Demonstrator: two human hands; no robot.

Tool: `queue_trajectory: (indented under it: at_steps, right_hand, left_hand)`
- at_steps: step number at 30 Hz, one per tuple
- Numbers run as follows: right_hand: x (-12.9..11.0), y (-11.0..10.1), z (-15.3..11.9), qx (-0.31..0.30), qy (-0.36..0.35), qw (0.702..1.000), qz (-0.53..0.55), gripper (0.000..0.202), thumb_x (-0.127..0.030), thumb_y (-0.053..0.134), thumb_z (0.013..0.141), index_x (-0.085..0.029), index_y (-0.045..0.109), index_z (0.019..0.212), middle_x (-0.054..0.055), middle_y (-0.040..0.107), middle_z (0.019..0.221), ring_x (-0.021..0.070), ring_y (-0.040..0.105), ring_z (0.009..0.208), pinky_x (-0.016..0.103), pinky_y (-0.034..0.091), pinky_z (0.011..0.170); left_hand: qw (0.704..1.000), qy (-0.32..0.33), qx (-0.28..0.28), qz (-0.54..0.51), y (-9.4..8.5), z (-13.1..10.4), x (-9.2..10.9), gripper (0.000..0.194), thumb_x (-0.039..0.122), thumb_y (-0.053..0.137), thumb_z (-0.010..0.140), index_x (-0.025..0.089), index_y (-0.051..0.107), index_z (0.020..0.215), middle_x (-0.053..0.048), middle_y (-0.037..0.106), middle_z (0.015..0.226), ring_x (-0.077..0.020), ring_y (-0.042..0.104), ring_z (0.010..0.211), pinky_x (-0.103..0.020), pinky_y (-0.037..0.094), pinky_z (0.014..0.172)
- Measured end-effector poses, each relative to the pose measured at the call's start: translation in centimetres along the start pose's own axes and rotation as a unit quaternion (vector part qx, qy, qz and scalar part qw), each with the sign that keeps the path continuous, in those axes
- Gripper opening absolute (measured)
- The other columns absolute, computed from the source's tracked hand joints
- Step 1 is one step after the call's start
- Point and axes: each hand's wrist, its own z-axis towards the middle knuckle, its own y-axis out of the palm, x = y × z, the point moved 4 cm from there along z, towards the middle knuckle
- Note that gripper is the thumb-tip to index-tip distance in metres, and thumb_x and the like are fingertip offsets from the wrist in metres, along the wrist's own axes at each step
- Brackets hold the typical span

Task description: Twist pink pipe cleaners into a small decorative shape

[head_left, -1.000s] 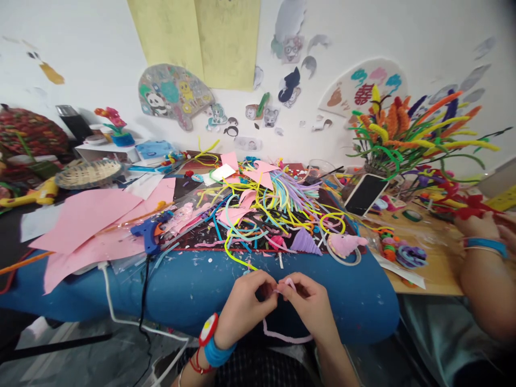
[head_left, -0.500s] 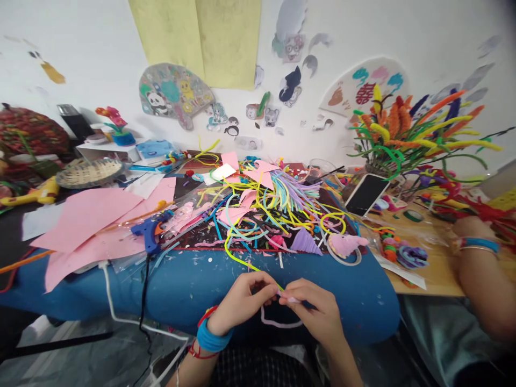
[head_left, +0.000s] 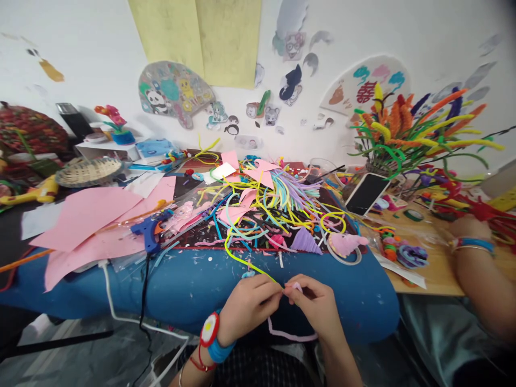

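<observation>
A pale pink pipe cleaner (head_left: pixel 292 337) hangs in a loose loop below my hands, near the edge of the blue padded table front. My right hand (head_left: pixel 318 303) is closed on it, and a bit of pink shows between thumb and forefinger. Fingertips pinched together, my left hand (head_left: pixel 253 301) meets the right at the pipe cleaner's worked part, which the fingers mostly hide. Just behind the fingertips passes a yellow-green pipe cleaner (head_left: pixel 242 262) from the pile. Beyond it lie a purple cone-shaped piece (head_left: pixel 305 241) and a pink fuzzy cone (head_left: pixel 343 244) on a pale ring.
A blue hot glue gun (head_left: pixel 151 234) with a black cord lies left, beside pink sheets (head_left: pixel 91 217). Many loose pipe cleaners (head_left: pixel 282 199) cover the middle. A phone (head_left: pixel 366 194) leans before a colourful bouquet (head_left: pixel 407 129). Another person's arm (head_left: pixel 479 269) rests at right.
My left wrist has turned, bringing a red-and-white round wristband ornament into view. The left fingers have closed in toward the right hand, which has tilted up; the pink loop has shifted right and down.
</observation>
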Motion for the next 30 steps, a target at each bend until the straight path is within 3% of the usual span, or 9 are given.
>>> queue_trajectory:
  at_steps: [4,7,10,12,17,21,25,27,30]
  right_hand:
    - [0.0,0.0,0.0,-0.023,-0.007,0.998,0.05,0.01,-0.017,0.07,0.073,-0.02,0.065,0.065,-0.002,0.063,0.067,0.0092,0.055,0.054,0.019,0.044,0.05]
    - [-0.3,0.2,0.0,-0.035,-0.017,0.998,0.048,0.01,-0.016,0.07,0.072,-0.02,0.067,0.064,-0.001,0.064,0.067,0.0101,0.056,0.056,0.02,0.044,0.051]
    - [-0.5,0.4,-0.1,-0.043,-0.016,0.998,0.036,0.009,-0.017,0.07,0.073,-0.021,0.069,0.065,0.0,0.066,0.067,0.011,0.057,0.057,0.021,0.045,0.052]
    - [-0.5,0.4,-0.1,-0.046,-0.012,0.999,0.024,0.008,-0.018,0.07,0.072,-0.02,0.07,0.065,0.001,0.066,0.067,0.0113,0.057,0.057,0.021,0.044,0.052]
    - [0.1,0.3,0.0,-0.03,0.048,0.997,-0.044,0.014,-0.024,0.07,0.073,-0.018,0.067,0.061,0.0,0.061,0.057,0.0108,0.054,0.052,0.021,0.041,0.05]
    - [1.0,0.2,0.1,-0.022,0.104,0.994,-0.012,0.016,-0.032,0.066,0.077,-0.017,0.068,0.072,0.0,0.061,0.057,0.0111,0.055,0.049,0.022,0.044,0.05]
    - [1.8,-0.6,0.3,0.003,0.063,0.998,-0.004,0.029,-0.034,0.046,0.09,-0.019,0.06,0.11,0.002,0.065,0.072,0.0136,0.061,0.055,0.027,0.052,0.057]
    - [1.7,-1.0,0.2,0.03,-0.026,0.995,-0.097,0.03,-0.029,0.048,0.089,-0.022,0.055,0.117,0.005,0.065,0.089,0.016,0.064,0.07,0.032,0.054,0.069]
    - [0.9,-0.5,-0.7,0.042,-0.196,0.948,-0.248,0.038,-0.026,0.062,0.081,-0.028,0.056,0.119,0.008,0.057,0.108,0.0197,0.06,0.089,0.037,0.052,0.081]
  left_hand:
    - [0.974,-0.126,-0.004,-0.188,-0.2,0.2,-0.8,0.017,0.025,0.054,0.085,0.015,0.064,0.076,-0.004,0.063,0.071,-0.0121,0.056,0.065,-0.022,0.043,0.064]
    - [0.908,-0.212,-0.077,-0.352,0.6,0.1,-2.0,0.018,0.03,0.06,0.08,0.013,0.062,0.075,-0.002,0.059,0.063,-0.0103,0.053,0.054,-0.022,0.043,0.056]
    - [0.86,-0.24,-0.151,-0.423,1.3,-0.2,-2.6,0.019,0.031,0.063,0.077,0.012,0.062,0.075,-0.001,0.059,0.062,-0.0099,0.053,0.052,-0.023,0.044,0.056]
    - [0.863,-0.238,-0.174,-0.411,1.5,-0.3,-2.6,0.019,0.031,0.062,0.077,0.012,0.062,0.073,-0.001,0.059,0.062,-0.0099,0.053,0.052,-0.023,0.044,0.055]
    - [0.982,-0.13,-0.058,-0.121,0.6,0.3,-1.3,0.015,0.017,0.055,0.078,0.014,0.059,0.064,0.0,0.055,0.062,-0.0102,0.048,0.06,-0.022,0.036,0.058]
    - [0.995,-0.088,-0.028,-0.048,1.0,0.3,-0.3,0.018,0.013,0.051,0.08,0.015,0.059,0.064,-0.001,0.058,0.065,-0.0112,0.049,0.062,-0.023,0.035,0.061]
    - [0.935,-0.22,0.062,-0.271,1.5,-0.2,-1.6,0.021,0.025,0.054,0.082,0.014,0.059,0.065,-0.001,0.058,0.059,-0.0115,0.053,0.055,-0.023,0.039,0.057]
    - [0.88,-0.257,0.098,-0.386,1.6,-0.3,-2.1,0.022,0.028,0.056,0.082,0.013,0.059,0.066,-0.001,0.058,0.059,-0.0118,0.054,0.053,-0.023,0.041,0.056]
    - [0.829,-0.269,0.13,-0.472,1.6,-0.3,-2.4,0.02,0.028,0.058,0.081,0.013,0.06,0.069,-0.001,0.06,0.064,-0.0121,0.056,0.057,-0.024,0.043,0.059]
